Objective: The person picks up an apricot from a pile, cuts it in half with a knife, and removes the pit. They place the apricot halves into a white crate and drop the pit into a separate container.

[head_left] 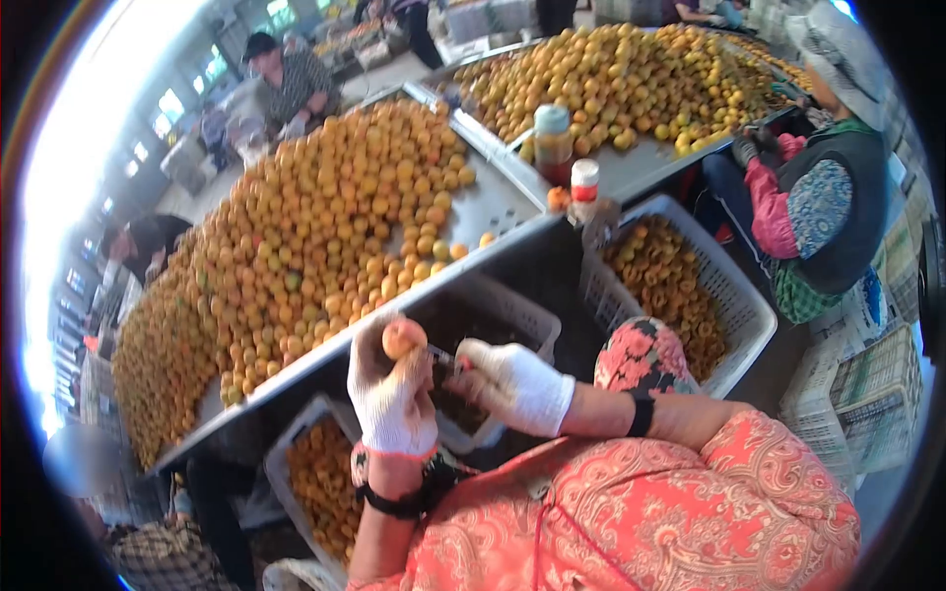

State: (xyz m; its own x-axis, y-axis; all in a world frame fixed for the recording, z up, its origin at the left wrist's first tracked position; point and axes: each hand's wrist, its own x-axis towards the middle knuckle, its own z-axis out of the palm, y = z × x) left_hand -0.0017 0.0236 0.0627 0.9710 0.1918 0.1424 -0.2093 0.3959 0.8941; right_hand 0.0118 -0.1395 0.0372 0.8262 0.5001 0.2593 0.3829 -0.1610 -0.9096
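My left hand [392, 399], in a white knit glove, is raised at the centre and closed around an orange-red apricot [403, 338]. Close beside it is my right hand [514, 386], also gloved in white. Its fingers are pinched together toward the apricot; a small dark tool may be between them, but I cannot make it out. Behind both hands stands a pale plastic crate [532, 313], partly hidden by them. A sloping metal table [483, 202] ahead carries a large heap of whole apricots [325, 217].
Crates of opened apricots stand at the right [751, 307] and lower left [281, 485]. A lidded jar [553, 143] and a white-capped bottle [584, 183] stand near the table's corner. A person in a hat [823, 187] sits at right; others work across the table.
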